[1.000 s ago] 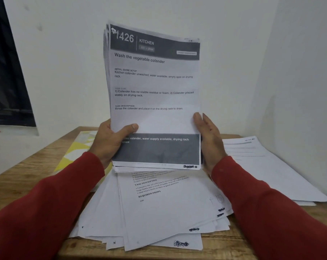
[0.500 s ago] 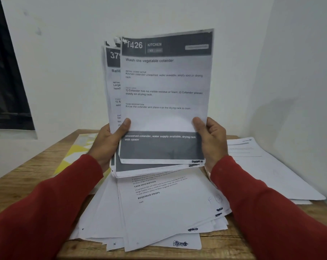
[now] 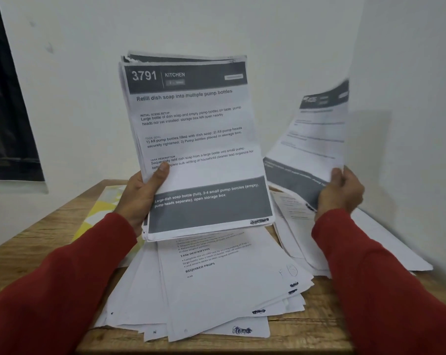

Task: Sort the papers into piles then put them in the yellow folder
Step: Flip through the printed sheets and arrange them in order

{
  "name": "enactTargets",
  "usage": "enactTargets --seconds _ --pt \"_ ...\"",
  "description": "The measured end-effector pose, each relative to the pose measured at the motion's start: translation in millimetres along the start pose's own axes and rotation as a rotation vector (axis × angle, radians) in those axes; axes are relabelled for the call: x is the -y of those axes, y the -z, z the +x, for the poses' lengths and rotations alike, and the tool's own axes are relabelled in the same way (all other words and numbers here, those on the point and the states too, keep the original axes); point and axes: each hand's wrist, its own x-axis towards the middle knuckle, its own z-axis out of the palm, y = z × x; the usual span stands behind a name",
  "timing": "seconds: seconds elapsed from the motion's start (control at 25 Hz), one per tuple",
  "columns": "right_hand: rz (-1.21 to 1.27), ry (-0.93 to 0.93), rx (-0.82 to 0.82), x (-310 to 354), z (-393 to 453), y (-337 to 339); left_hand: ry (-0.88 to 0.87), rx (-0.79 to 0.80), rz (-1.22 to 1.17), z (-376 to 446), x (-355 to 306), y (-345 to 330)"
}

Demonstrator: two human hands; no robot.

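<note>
Desk (image 3: 37,242): wooden, set into a wall corner.

Loose pile (image 3: 224,290): fanned sheets at the near edge, a second spread (image 3: 370,239) toward the right edge. Light, limp, slippery against each other; judged best squared and gripped by an edge.

Yellow folder (image 3: 99,211): flat at the left edge, partly covered.

Held stack (image 3: 196,149): upright above the desk, top page "3791 KITCHEN". Floppy; judged to need a low grip.

Single sheet (image 3: 311,144): blurred, curling, over the right side.

Left hand (image 3: 140,196): closed round the stack's lower left, thumb on the face.

Right hand (image 3: 342,190): pinched on the sheet's lower corner.
</note>
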Motion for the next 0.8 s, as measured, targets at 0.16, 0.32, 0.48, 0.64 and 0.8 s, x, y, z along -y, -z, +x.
enactTargets --seconds 0.16,0.32,0.48,0.64,0.8 --pt "0.215 0.072 0.484 16.3 -44.1 -18.3 0.028 -0.01 -0.029 -0.1 1.5 -0.3" --pt "0.384 -0.001 0.776 32.4 -80.6 -23.0 0.026 -0.032 -0.088 1.7 1.6 0.2" --pt "0.386 -0.069 0.862 40.3 -95.1 -19.1 0.043 -0.026 -0.123 0.6 0.9 -1.7" --pt "0.393 -0.105 0.91 44.3 -99.2 -15.2 0.055 -0.012 -0.101 0.1 1.5 -1.8" --pt "0.436 -0.146 0.97 48.1 -101.8 -12.0 0.061 0.006 -0.096 1.8 4.3 -0.7"
